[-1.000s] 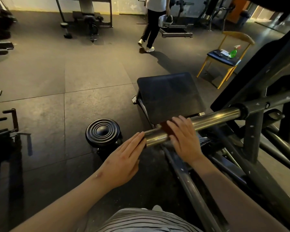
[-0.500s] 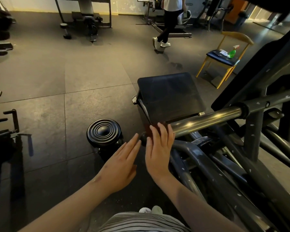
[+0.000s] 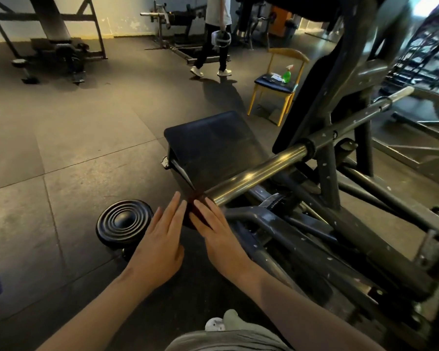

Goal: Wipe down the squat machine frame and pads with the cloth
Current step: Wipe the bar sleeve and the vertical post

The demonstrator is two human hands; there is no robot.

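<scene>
The squat machine's dark frame (image 3: 328, 173) fills the right side, and a chrome bar (image 3: 259, 171) sticks out of it toward me. Behind the bar lies the black pad (image 3: 213, 145). A dark red cloth (image 3: 193, 201) covers the near end of the bar, mostly hidden under my fingers. My right hand (image 3: 219, 230) lies flat over the cloth at the bar's tip, pressing it. My left hand (image 3: 162, 239) is flat beside it with the fingers straight, its fingertips at the cloth's left edge.
A round black ribbed foot (image 3: 124, 222) sits on the rubber floor just left of my hands. A yellow chair (image 3: 276, 86) carrying a green spray bottle (image 3: 287, 74) stands behind the pad. A person (image 3: 217, 41) walks at the back among other gym machines.
My right hand has slid with the cloth along the chrome bar from its middle to its near tip. My left hand stayed beside the tip. The person at the back walked to the right.
</scene>
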